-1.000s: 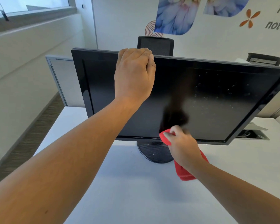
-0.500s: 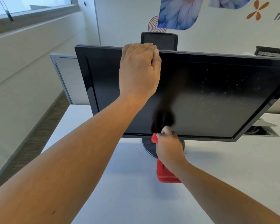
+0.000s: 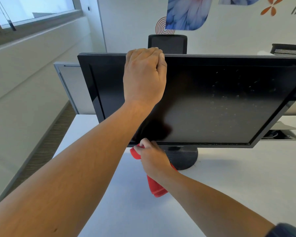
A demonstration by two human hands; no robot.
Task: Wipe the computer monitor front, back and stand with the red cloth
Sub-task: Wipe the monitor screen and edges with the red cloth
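Item: monitor (image 3: 220,103), black flat panel, screen dark, tilted back on its stand (image 3: 184,158).
Location: far middle of the white desk (image 3: 229,194), running off the right of the view; a chair (image 3: 167,43) back shows behind it.
Condition: pale specks (image 3: 229,96) scattered over the right half of the screen; the left half looks cleaner.
Left hand (image 3: 144,77): on the top edge, left of centre, fingers curled over the rim and gripping it.
Right hand (image 3: 152,159): at the lower bezel, left of centre, fingers closed round the bunched red cloth (image 3: 156,189).
Cloth: one corner pokes out left of the fist, the tail hangs down towards the near desk.
Contact: cloth probably bears on the bottom strip of the screen; the fist hides the exact spot.
Handling, monitor: judged rigid and top-heavy on a round base, apt to rock or tilt under a push; the panel face is fragile and marks easily.
Hold, monitor: by the top frame, as now, never on the panel.
Handling, cloth: soft, light, limp; best kept wadded so that a flat pad meets the surface.
Remaining, by judgement: the speckled right half, then the back and stand.
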